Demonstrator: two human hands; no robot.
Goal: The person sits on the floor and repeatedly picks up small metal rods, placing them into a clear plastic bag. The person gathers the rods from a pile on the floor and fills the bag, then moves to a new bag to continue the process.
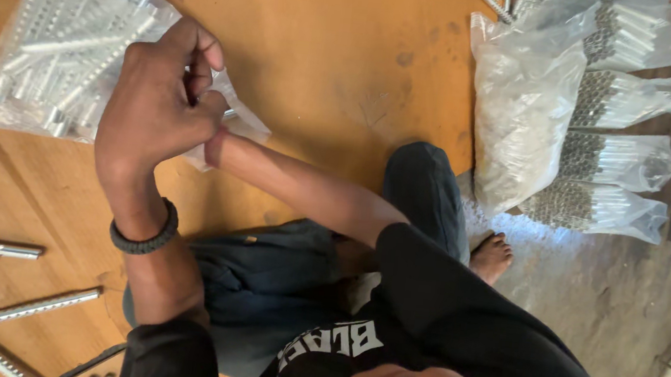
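Gripping tight up there, upper left-centre of the frame: one hand (157,107), the one w/ a dark braided wristband (144,235), is clenched at the mouth of a clear plastic bag (59,51), fingers (200,54) curled in and pinching the bunched plastic. That forearm comes up from the lower left, so it reads as the left hand, though the view is rotated. The other hand (211,144), the right, is almost fully hidden behind the first; only a bit at the wrist shows, pressed against the same bunched plastic, arm running in from the centre. Can't tell if it's closed or slack.

Bag itself: lying flat on the orange-brown floor (326,38), upper left, packed w/ short silver perforated metal tubes lying roughly side by side, its twisted end poking out just right of the hands.

Lower left corner: loose longer metal tubes (24,309) scattered on the floor, well apart from the bag. One more tube end in the far upper-left corner.

Upper right: a big cloudy sack (522,108) stuffed w/ small metal parts, and just beside it a stack of filled clear bags (617,160), tube ends facing left. A few loose tubes at the top edge near the sack.

Centre-bottom: person's dark trousers and black shirt, bare foot (492,256) near the sack's base.
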